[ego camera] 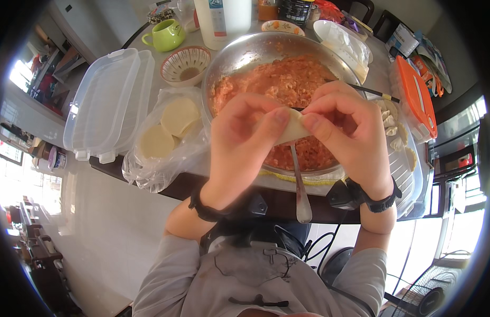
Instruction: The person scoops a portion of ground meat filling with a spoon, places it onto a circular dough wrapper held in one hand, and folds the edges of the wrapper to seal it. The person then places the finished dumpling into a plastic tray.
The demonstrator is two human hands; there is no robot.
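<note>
Both hands hold one folded dumpling wrapper above a large steel bowl of pinkish minced filling. My left hand pinches the wrapper's left part between thumb and fingers. On its right part, the thumb and fingers of my right hand press the upper edge. What lies inside the fold is hidden. A metal spoon handle sticks out over the bowl's near rim, and dark chopsticks rest across its right rim. Left of the bowl, round wrappers sit in two stacks on a clear plastic bag.
Pleated dumplings lie in a clear plastic tray at right, near an orange-lidded container. Clear plastic lids stand at left. Behind are a striped bowl, a green mug and a white jug.
</note>
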